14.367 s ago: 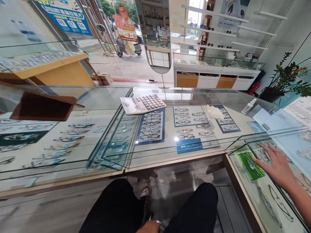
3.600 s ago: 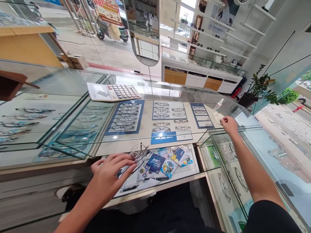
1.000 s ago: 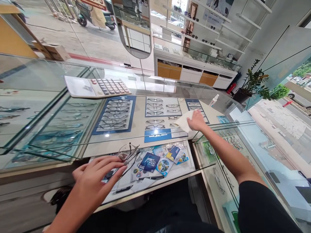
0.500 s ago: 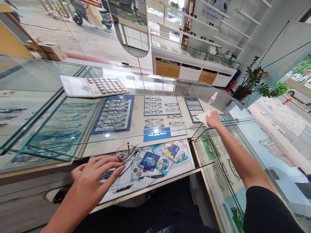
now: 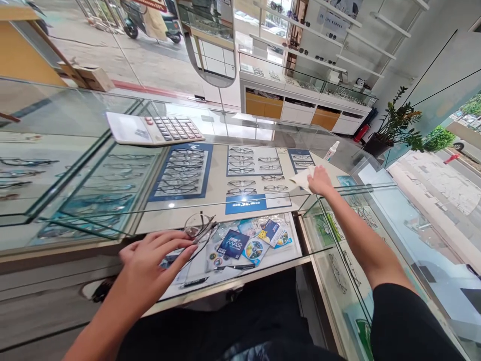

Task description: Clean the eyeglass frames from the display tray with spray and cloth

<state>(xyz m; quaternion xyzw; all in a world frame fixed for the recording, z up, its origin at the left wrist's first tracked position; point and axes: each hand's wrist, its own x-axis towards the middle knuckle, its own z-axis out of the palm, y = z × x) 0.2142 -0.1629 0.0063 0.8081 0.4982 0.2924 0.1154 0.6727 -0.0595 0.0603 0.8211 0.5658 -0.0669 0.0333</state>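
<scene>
- The left hand [image 5: 150, 260] has its thumb and fingertips closed together on a pair of glasses [image 5: 198, 225]; the glasses stick out past the fingertips, above the left part of a pulled-out drawer [image 5: 268, 263] and close to the front edge of the counter [image 5: 154, 215].
- The right hand [image 5: 320, 180] is clamped on a pale cloth [image 5: 301, 179]; the cloth spreads out to the left of the fingers, over the far right part of the counter's glass top; I cannot tell whether it presses on the glass.
- The two hands are well apart, the right one farther forward; a black sleeve [image 5: 402, 321] covers the upper part of the right arm.
- Just beyond the right hand a small spray bottle [image 5: 331, 151] stands on the glass top; a large calculator [image 5: 150, 129] lies at the far left of it, keys facing up.
- Under the glass are rows of glasses; many sit on a tray with a blue border [image 5: 207, 173], others farther right around a blue sign [image 5: 245, 204].
- In the drawer lie a dark blue packet [image 5: 233, 244], a card with a round picture [image 5: 254, 249] and a black pen [image 5: 194, 282]; the packet and card touch.
- Beyond the counter stand a tall mirror [image 5: 208, 45] and a potted plant [image 5: 400, 120].
</scene>
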